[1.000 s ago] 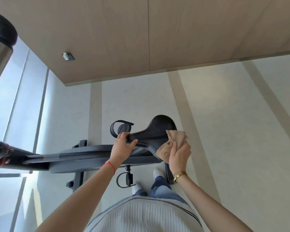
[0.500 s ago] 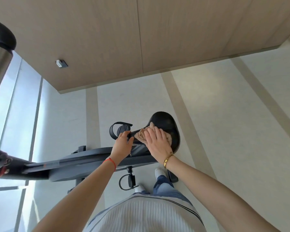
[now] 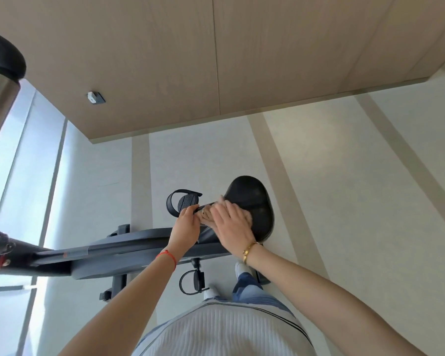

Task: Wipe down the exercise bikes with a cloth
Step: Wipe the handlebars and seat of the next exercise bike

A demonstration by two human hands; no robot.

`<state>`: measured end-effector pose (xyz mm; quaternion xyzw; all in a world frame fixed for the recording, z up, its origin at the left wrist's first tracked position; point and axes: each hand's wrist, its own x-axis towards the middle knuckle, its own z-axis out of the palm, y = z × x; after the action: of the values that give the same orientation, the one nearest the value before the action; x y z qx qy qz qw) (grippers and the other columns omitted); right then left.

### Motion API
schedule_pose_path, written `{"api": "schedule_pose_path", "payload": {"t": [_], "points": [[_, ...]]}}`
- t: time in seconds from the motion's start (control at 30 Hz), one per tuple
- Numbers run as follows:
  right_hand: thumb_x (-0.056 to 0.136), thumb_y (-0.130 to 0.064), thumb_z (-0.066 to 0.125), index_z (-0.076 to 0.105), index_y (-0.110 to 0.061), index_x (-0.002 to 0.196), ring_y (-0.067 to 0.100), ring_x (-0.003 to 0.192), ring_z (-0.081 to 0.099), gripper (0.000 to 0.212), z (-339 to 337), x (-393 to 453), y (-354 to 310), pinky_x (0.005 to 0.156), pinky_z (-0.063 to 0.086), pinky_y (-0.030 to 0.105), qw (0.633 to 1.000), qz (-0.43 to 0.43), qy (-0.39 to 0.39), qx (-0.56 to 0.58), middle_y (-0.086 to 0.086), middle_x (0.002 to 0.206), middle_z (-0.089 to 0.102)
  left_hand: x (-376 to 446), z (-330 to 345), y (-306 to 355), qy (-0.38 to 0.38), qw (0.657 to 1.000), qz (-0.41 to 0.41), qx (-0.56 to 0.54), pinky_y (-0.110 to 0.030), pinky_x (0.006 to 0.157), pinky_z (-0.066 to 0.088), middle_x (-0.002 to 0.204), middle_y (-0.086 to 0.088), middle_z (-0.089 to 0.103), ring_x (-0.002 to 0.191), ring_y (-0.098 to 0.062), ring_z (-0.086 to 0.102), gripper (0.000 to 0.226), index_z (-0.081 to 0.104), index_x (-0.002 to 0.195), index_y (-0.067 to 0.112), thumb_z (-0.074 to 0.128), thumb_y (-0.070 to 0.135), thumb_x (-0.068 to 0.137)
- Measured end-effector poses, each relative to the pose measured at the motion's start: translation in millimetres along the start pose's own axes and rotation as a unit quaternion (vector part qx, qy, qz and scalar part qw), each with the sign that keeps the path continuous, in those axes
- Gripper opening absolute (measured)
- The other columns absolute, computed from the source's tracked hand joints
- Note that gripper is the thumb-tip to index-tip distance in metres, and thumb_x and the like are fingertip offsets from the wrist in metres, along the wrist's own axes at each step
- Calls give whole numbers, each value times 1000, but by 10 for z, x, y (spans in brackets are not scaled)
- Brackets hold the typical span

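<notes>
Pressing flat with spread fingers, the right hand [image 3: 233, 224] holds the tan cloth [image 3: 208, 214] on the black saddle [image 3: 252, 201] of the exercise bike [image 3: 129, 255], while the left hand [image 3: 186, 224] grips the saddle's narrow nose.

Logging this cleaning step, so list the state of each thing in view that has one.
Saddle: bare at its wide end, cloth on its narrow end.
Cloth: bunched, pressed flat under the right hand.
Right hand: fingers straight, pressing the cloth.
Left hand: grips the saddle's nose.
Far pedal: strap looped, unused.

no readable text; small red mark on bike frame [image 3: 129, 253] too blurry.
</notes>
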<state>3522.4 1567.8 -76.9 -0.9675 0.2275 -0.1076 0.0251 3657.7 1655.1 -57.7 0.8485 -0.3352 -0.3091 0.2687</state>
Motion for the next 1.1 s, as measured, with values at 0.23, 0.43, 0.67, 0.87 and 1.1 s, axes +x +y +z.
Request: {"api": "schedule_pose_path", "payload": {"t": [0.23, 0.43, 0.67, 0.87, 1.1], "points": [[102, -37, 36, 54, -12, 121, 23, 109, 49, 36, -188, -237, 733, 99, 43, 38, 999, 33, 13, 18, 4, 118, 54, 0, 52, 23, 16, 1000, -18, -9, -32, 81, 47, 131, -7, 52, 88, -19, 58, 36, 49, 134, 15, 38, 25, 102], [104, -47, 8, 53, -17, 128, 20, 127, 42, 59, -35, 66, 1077, 110, 31, 29, 976, 178, 8, 124, -1, 128, 51, -8, 87, 57, 41, 999, -34, -14, -29, 82, 42, 128, -3, 54, 104, -24, 59, 36, 51, 130, 16, 50, 31, 97], [89, -64, 48, 55, -19, 127, 30, 119, 51, 60, -23, 948, 1371, 97, 44, 41, 922, 217, -214, 237, 4, 131, 56, -2, 115, 137, 61, 995, -75, -10, -31, 87, 43, 129, 0, 54, 110, -24, 56, 40, 51, 130, 18, 55, 34, 94], [83, -77, 31, 66, -31, 105, 30, 115, 55, 61, -29, 1365, 1141, 95, 47, 45, 918, 96, -373, 98, 5, 122, 63, -15, 150, 195, 79, 993, -88, -31, -29, 91, 43, 127, 1, 54, 110, -22, 56, 42, 51, 132, 18, 56, 32, 93], [98, -48, 23, 63, -17, 124, 31, 123, 52, 56, -38, 1430, 551, 98, 37, 42, 895, -62, -442, 10, 13, 134, 58, 0, 164, 213, 93, 989, -101, -51, -26, 86, 41, 118, 2, 56, 104, -18, 56, 38, 55, 127, 20, 60, 29, 90]]}}
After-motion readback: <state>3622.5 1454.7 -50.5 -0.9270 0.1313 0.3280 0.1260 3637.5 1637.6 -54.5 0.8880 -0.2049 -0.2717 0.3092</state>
